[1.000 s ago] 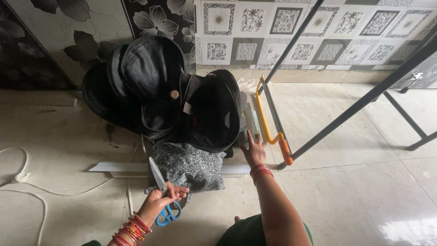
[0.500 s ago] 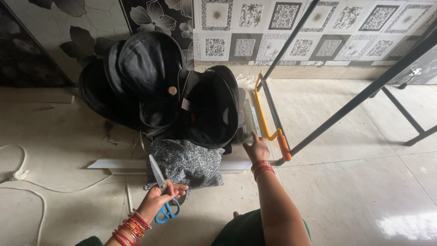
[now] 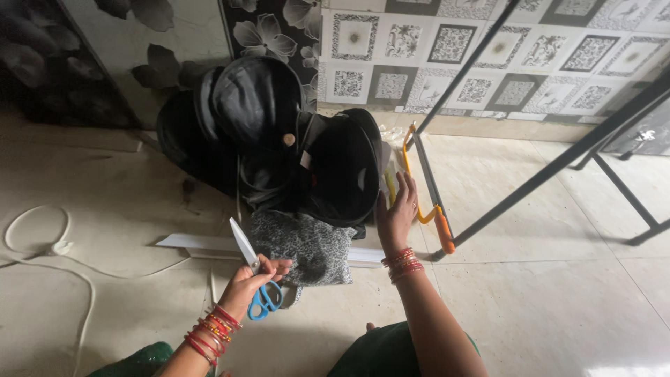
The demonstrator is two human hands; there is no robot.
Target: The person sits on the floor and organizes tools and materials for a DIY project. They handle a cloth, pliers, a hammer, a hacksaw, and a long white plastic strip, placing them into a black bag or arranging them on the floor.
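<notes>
The left hand (image 3: 252, 284) grips blue-handled scissors (image 3: 255, 279), blades pointing up, just beside a grey speckled cloth (image 3: 303, 244) lying on a white strip (image 3: 195, 243). The right hand (image 3: 398, 213) reaches out flat, fingers spread, touching a pile of black caps (image 3: 279, 139), near an orange-handled hacksaw (image 3: 427, 192).

one small tag, one clear wrapper by the wall

a small white tag (image 3: 305, 160) sits on the seam between the black bags (image 3: 293, 153). a crinkled clear plastic wrapper (image 3: 392, 139), contents hidden, lies at the wall's foot beside the bags, just above the right hand (image 3: 396, 215).
</notes>
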